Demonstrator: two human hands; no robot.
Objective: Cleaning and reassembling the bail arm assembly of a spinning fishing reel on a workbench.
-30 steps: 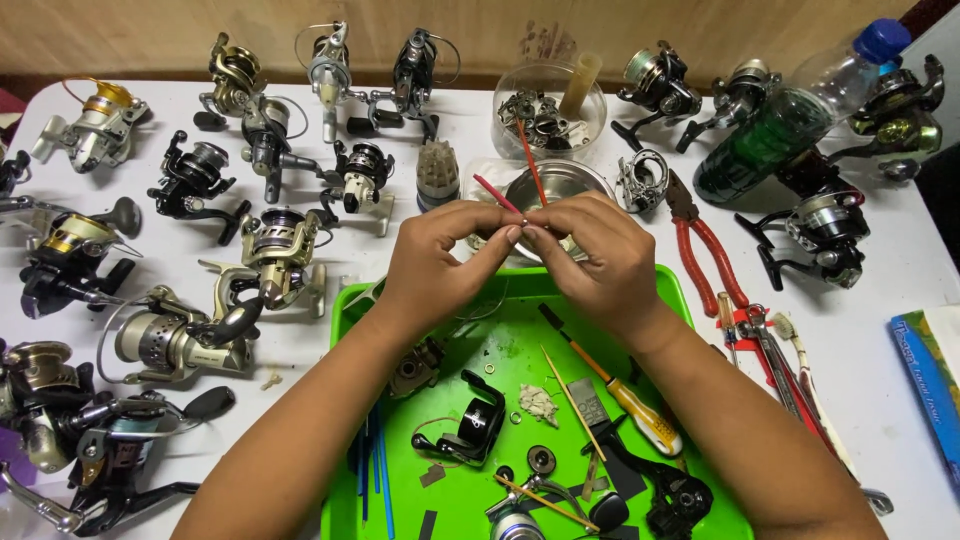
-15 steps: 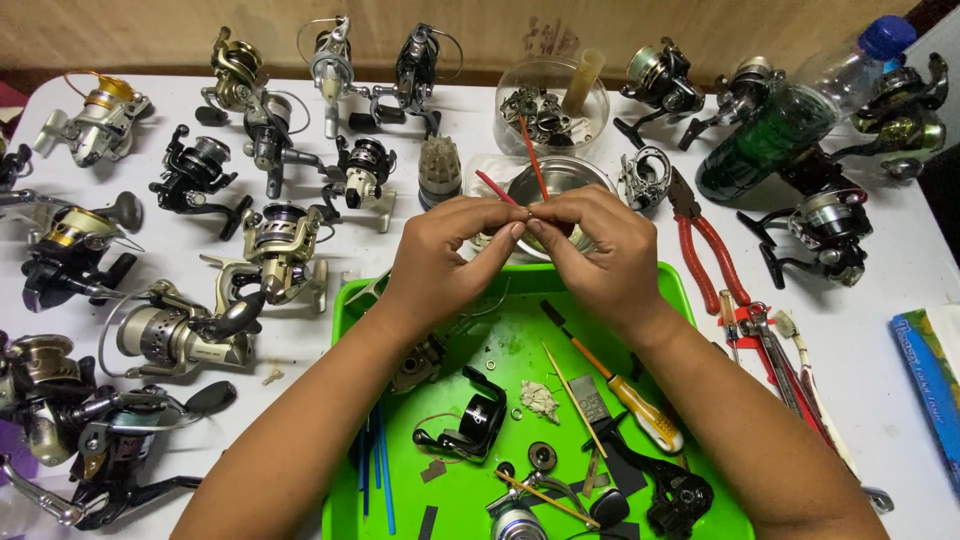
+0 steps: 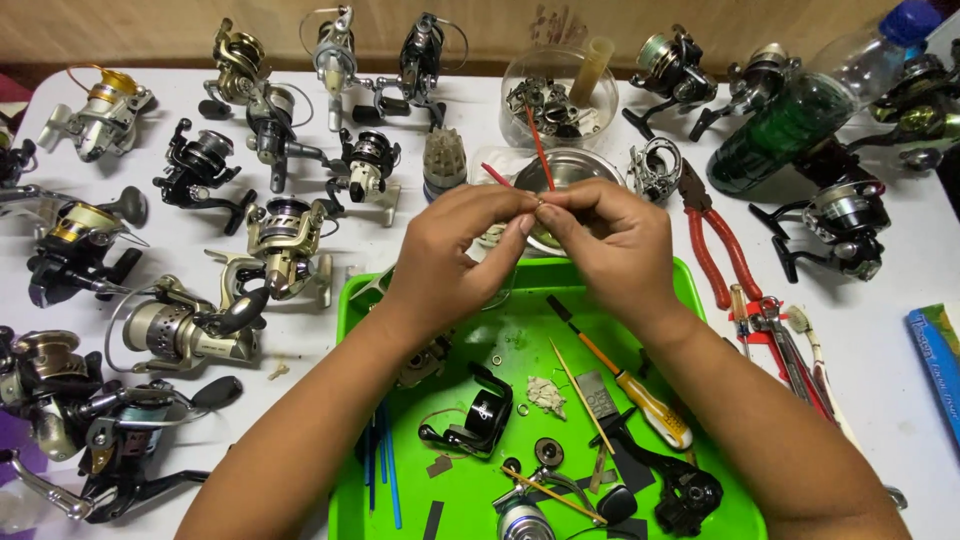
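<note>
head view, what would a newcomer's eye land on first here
First the two hands, left hand and right hand, fingertips pinched together over the far edge of the bright green tray of small parts. Then the many fishing reels spread over the white table, mostly left and along the back, and red pliers to the right.

White table [image 3: 420, 300]: fishing reels [image 3: 190, 330], green tray [image 3: 690, 285], red pliers [image 3: 715, 245], green bottle [image 3: 780, 125].

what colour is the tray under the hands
Bright green: the tray lies under both hands, clearest in the head view.
</note>
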